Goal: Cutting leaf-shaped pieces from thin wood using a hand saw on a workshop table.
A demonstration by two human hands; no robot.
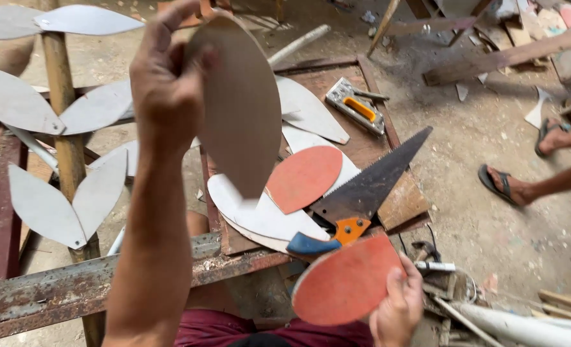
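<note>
The grey leaf-shaped cutout [240, 109] is held up in the air by the left hand [166, 77], which pinches its upper left edge between thumb and fingers. The cutout's long axis runs nearly upright, pointed tip at the top beside the fingertips, the lower end hanging down and to the right of that hand, above the workbench [388, 205]. The right hand [398, 305] is low and near the body, closed on the right edge of a red leaf-shaped cutout [346, 283], whose long axis slants up toward the right. The two cutouts are well apart, the grey one up and left of the red one.

Between them, just above the right hand, lies a handsaw [369, 186] with an orange and blue handle, blade pointing away to the upper right. Beside it rest another red piece [303, 177] and white pieces [260, 215]. Left of the left arm stands a wooden post [63, 128] carrying grey leaves. Another person's sandalled feet [507, 186] are far right.
</note>
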